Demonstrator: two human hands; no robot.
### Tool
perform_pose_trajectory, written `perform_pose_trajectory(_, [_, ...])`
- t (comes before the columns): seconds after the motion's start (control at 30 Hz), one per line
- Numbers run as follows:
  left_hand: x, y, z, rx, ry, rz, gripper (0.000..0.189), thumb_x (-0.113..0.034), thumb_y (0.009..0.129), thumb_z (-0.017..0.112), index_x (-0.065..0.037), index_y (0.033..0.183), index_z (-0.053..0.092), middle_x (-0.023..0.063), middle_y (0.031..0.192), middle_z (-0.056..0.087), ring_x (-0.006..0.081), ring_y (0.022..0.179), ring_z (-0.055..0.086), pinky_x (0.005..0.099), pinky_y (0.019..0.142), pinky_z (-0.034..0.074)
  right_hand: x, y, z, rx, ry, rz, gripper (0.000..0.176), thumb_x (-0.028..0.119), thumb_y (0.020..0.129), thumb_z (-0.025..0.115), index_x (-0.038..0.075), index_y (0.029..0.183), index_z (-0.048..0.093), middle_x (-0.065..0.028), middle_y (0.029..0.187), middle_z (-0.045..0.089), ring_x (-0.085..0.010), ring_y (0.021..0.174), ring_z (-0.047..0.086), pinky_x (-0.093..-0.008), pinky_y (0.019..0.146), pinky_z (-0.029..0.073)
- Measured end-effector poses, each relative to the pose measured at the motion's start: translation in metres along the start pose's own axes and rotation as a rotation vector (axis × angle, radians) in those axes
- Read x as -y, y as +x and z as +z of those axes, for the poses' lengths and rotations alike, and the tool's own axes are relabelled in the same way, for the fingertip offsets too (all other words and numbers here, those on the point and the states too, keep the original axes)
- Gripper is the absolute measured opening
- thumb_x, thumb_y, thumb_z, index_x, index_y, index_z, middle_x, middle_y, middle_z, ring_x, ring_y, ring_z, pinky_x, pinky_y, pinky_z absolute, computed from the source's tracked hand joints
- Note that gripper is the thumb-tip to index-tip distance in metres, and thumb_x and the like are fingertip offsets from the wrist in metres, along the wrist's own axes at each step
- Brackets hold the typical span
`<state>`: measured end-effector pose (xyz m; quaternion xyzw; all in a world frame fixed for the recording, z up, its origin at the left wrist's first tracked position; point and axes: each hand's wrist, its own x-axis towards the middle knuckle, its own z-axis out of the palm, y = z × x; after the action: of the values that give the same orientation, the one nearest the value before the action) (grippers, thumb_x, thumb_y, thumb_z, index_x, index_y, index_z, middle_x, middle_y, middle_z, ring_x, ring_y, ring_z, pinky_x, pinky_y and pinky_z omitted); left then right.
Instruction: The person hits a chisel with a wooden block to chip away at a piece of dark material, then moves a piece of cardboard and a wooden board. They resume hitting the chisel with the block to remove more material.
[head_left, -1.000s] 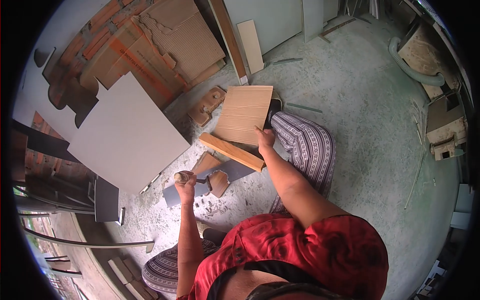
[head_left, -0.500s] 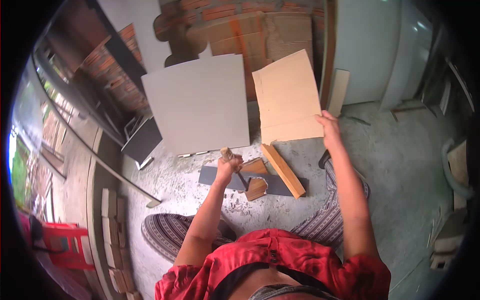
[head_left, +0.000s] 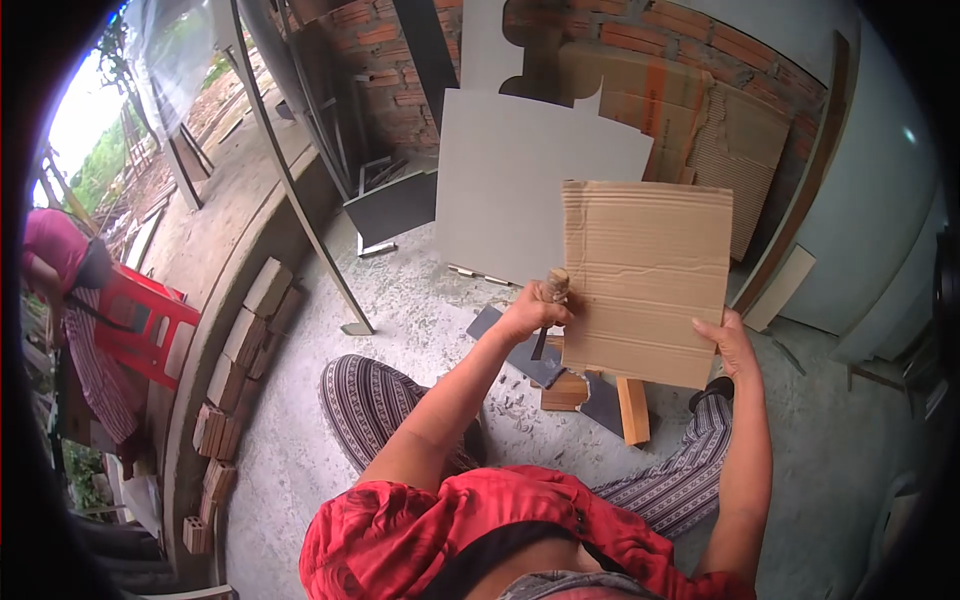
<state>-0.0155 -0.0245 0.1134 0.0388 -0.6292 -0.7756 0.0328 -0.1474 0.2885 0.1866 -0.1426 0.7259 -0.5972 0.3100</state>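
My left hand [head_left: 535,312] is wrapped around the wooden handle of a chisel [head_left: 557,284], whose dark blade points down. A cardboard sheet [head_left: 648,275] stands up in front of me, its lower right edge pinched in my right hand [head_left: 732,345]. The knuckles of my left hand are right at the sheet's left edge. Below, a dark grey board [head_left: 600,404] with a jagged notch lies on the floor, partly hidden by the cardboard. Beside the notch is a brown wood piece [head_left: 565,393], and a wooden block [head_left: 633,412] lies across the board.
Small chips litter the concrete floor [head_left: 430,350]. A large grey panel [head_left: 500,190] leans at the back near a brick wall [head_left: 660,40]. A metal pole [head_left: 290,190] slants down on the left, by stacked bricks [head_left: 240,345]. Another person [head_left: 75,270] is near a red chair [head_left: 150,325].
My view has turned to the left. The cardboard sheet has come lower and closer to my left hand, now showing a creased face. The chisel has lifted off the wood.
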Motion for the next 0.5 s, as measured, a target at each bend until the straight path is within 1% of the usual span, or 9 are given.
perform_pose_trajectory(0.07, [-0.004,-0.001,0.007,-0.001,0.028,-0.009,0.030,0.001,0.063,0.067,0.001,0.093,0.064,0.0024,0.075,0.061,0.0114,0.068,0.057,0.0245,0.060,0.047,-0.012,0.016,0.004,-0.136,0.140,-0.196,0.045,0.007,0.078,0.067,-0.003,0.119,0.050,-0.0107,0.108,0.061,-0.0164,0.098,0.058,-0.0273,0.088,0.043])
perform_pose_trajectory(0.13, [-0.013,0.001,0.006,0.007,0.066,-0.014,0.029,0.001,0.063,0.070,0.001,0.091,0.065,0.0012,0.075,0.061,0.0101,0.067,0.056,0.0242,0.061,0.046,-0.005,0.019,0.002,-0.117,0.166,-0.225,0.047,0.007,0.078,0.068,-0.003,0.120,0.048,-0.0109,0.111,0.060,-0.0177,0.100,0.057,-0.0291,0.089,0.043])
perform_pose_trajectory(0.2, [-0.027,0.012,-0.007,0.140,0.225,-0.046,0.034,0.002,0.065,0.067,0.002,0.098,0.063,0.0042,0.082,0.063,0.0117,0.078,0.060,0.0245,0.067,0.049,-0.001,0.023,-0.005,-0.168,0.045,-0.345,0.045,0.007,0.080,0.066,-0.001,0.120,0.049,-0.0092,0.110,0.060,-0.0175,0.098,0.058,-0.0293,0.088,0.044])
perform_pose_trajectory(0.27, [-0.036,0.028,-0.030,0.082,0.311,-0.033,0.035,0.000,0.066,0.074,0.003,0.099,0.062,0.0056,0.087,0.063,0.0144,0.078,0.061,0.0271,0.071,0.052,-0.001,0.028,-0.018,-0.140,0.083,-0.356,0.042,0.006,0.079,0.065,-0.002,0.117,0.050,-0.0128,0.106,0.062,-0.0200,0.096,0.060,-0.0302,0.087,0.044])
perform_pose_trajectory(0.33, [-0.081,0.022,-0.047,0.085,0.507,-0.085,0.031,-0.004,0.068,0.076,0.001,0.095,0.061,0.0051,0.087,0.062,0.0144,0.077,0.061,0.0264,0.069,0.051,0.000,0.026,-0.030,-0.264,-0.612,-0.273,0.041,0.005,0.077,0.063,-0.006,0.115,0.051,-0.0182,0.103,0.063,-0.0227,0.095,0.061,-0.0306,0.086,0.045])
perform_pose_trajectory(0.37, [-0.090,0.018,-0.061,0.065,0.569,-0.070,0.029,-0.005,0.068,0.076,0.000,0.093,0.061,0.0043,0.085,0.062,0.0141,0.076,0.061,0.0268,0.067,0.051,-0.012,0.028,-0.030,-0.410,-0.929,-0.272,0.043,0.005,0.075,0.062,-0.008,0.115,0.051,-0.0216,0.102,0.063,-0.0252,0.095,0.062,-0.0323,0.086,0.046])
perform_pose_trajectory(0.4, [-0.097,0.013,-0.073,0.044,0.634,-0.055,0.027,-0.006,0.069,0.077,-0.001,0.091,0.061,0.0035,0.084,0.061,0.0139,0.075,0.060,0.0272,0.065,0.051,-0.013,0.026,-0.030,-0.412,-0.932,-0.281,0.043,0.005,0.075,0.062,-0.008,0.115,0.051,-0.0216,0.102,0.063,-0.0252,0.095,0.062,-0.0323,0.086,0.046])
perform_pose_trajectory(0.47, [-0.106,-0.001,-0.092,-0.014,0.647,-0.093,0.024,-0.006,0.070,0.076,-0.003,0.089,0.061,0.0020,0.081,0.060,0.0132,0.074,0.060,0.0280,0.062,0.051,-0.014,0.027,-0.024,-0.242,-0.902,-0.275,0.046,0.007,0.075,0.062,-0.009,0.117,0.049,-0.0194,0.104,0.063,-0.0242,0.097,0.062,-0.0340,0.085,0.047])
perform_pose_trajectory(0.5, [-0.109,-0.009,-0.100,-0.065,0.657,-0.139,0.021,-0.007,0.071,0.076,-0.004,0.087,0.062,0.0005,0.078,0.060,0.0124,0.072,0.059,0.0289,0.059,0.050,0.011,0.014,-0.010,-0.035,-0.529,-0.245,0.051,0.011,0.076,0.066,-0.009,0.119,0.048,-0.0183,0.106,0.063,-0.0245,0.099,0.061,-0.0358,0.085,0.048])
